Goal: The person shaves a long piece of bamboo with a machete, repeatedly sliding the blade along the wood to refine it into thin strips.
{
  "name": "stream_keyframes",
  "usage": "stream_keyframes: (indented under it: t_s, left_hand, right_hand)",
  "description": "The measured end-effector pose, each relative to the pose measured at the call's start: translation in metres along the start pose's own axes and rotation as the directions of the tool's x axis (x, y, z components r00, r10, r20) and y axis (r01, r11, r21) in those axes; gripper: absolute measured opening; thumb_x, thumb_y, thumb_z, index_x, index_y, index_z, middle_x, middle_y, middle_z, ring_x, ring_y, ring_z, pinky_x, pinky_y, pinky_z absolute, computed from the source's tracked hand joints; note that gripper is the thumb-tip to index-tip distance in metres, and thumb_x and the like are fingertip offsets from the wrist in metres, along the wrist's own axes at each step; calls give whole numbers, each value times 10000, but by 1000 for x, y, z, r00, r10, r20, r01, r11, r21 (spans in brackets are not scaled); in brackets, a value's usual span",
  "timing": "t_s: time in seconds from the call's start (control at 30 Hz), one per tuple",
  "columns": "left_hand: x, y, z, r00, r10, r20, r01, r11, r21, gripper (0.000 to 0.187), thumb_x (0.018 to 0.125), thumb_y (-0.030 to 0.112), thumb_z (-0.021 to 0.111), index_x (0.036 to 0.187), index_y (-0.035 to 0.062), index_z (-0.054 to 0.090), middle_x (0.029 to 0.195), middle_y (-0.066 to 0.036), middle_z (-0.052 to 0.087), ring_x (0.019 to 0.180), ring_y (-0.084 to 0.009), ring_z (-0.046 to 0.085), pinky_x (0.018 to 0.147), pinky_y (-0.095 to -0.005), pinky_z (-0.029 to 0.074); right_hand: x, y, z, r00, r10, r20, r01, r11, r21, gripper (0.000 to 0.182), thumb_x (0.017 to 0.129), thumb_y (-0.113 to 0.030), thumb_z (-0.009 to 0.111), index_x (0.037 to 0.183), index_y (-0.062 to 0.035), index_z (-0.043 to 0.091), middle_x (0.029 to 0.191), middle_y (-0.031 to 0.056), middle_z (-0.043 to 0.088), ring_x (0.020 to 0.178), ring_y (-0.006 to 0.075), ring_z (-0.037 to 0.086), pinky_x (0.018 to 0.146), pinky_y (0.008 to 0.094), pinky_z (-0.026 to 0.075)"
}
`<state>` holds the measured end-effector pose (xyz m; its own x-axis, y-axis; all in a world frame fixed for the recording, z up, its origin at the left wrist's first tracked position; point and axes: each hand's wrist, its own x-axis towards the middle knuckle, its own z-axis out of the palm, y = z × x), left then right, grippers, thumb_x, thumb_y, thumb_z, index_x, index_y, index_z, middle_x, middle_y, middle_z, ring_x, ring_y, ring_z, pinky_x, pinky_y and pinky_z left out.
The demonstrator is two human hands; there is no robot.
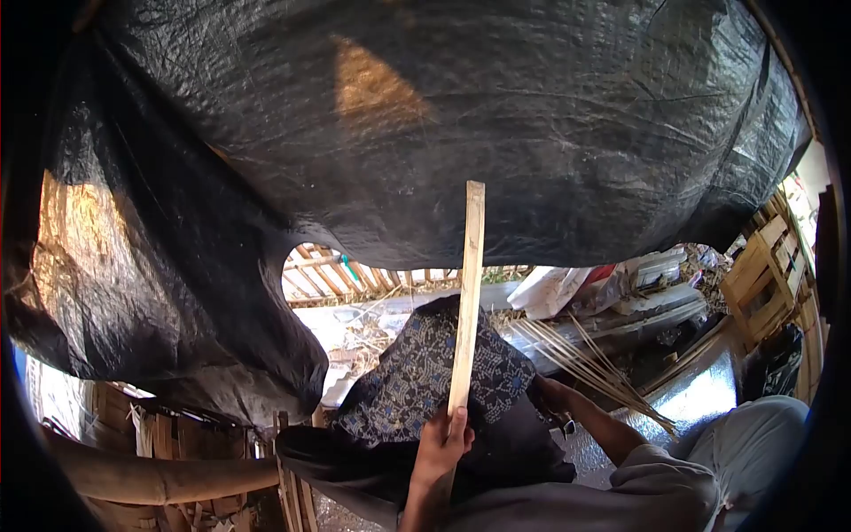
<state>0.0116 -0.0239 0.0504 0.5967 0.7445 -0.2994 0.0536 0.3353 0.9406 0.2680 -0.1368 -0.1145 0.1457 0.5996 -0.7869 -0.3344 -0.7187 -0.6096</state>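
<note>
Pale, flat and narrow, a wooden strip (469, 293) rises, clenched in the left hand (442, 442); the right hand's (556, 398) grip I can't tell.

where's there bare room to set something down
The shiny surface looks bare between the bundled thin strips and the grey cloth at right. Beyond the strips it is crowded, with a white bag and, farther right, a slatted crate.

Sheet (567, 133) above, seemingly, sticks (612, 377) right
</note>
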Motion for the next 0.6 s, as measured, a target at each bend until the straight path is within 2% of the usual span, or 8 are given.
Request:
stream_keyframes:
  t_s: [0.17,0.23,0.3,0.37,0.4,0.43,0.5,0.6]
  left_hand:
    - [-24,-16,-29,997,61,37,-65,992,105,285,946,262,464,878,-5,540,663,-19,535,581,-85,537,533,-233,440]
    - [-35,-28,-46,984,172,-37,-156,950,272,273,922,247,523,861,-18,539,630,-24,556,561,-71,503,517,-233,422]
    - [-54,-27,-56,997,14,-73,-6,995,98,263,921,236,530,849,-16,541,640,-27,570,560,-64,501,512,-220,418]
    - [-69,-33,-68,991,24,-130,-9,993,118,259,916,232,539,851,-19,542,650,-45,596,563,-66,527,512,-213,433]
    - [-77,-35,-73,988,-11,-155,31,992,124,233,902,200,561,847,-26,547,659,-67,618,572,-75,556,517,-213,451]
    - [-83,-36,-77,986,-20,-165,40,992,118,233,902,200,561,847,-26,547,659,-67,618,572,-75,556,517,-213,451]
    - [-95,-40,-82,977,-47,-208,100,962,254,198,886,160,579,837,-30,550,658,-68,622,579,-73,561,520,-212,453]
    - [-106,-49,-76,970,-93,-224,145,962,230,184,861,145,604,844,-34,566,669,-72,631,591,-77,573,542,-211,462]
  right_hand:
    - [6,37,-11,985,129,-113,-125,991,36,727,810,-723,338,771,-63,641,508,38,464,410,144,433,384,279,305]
    - [-32,7,5,996,36,-86,-22,987,157,537,812,-659,456,680,-149,557,490,-14,415,357,152,396,371,284,332]
    - [-25,27,-3,991,60,-118,-42,988,147,521,815,-647,470,638,-160,523,501,-9,409,387,150,417,385,280,337]
    - [-50,8,13,984,-78,-158,105,980,167,510,816,-639,479,655,-156,510,522,4,425,420,154,435,402,298,353]
    - [-64,2,20,947,-233,-222,234,972,-20,509,812,-639,486,703,-143,522,548,9,447,449,146,450,420,297,370]
    - [-62,8,19,951,-224,-215,223,974,-26,509,812,-639,486,703,-143,522,548,9,447,449,146,450,420,297,370]
    - [-52,17,14,966,42,-257,45,945,323,531,799,-648,497,751,-120,532,557,22,457,445,152,455,430,295,382]
    - [-73,-7,29,931,52,-362,57,956,287,573,778,-688,479,735,-116,493,533,15,423,423,149,419,414,283,349]
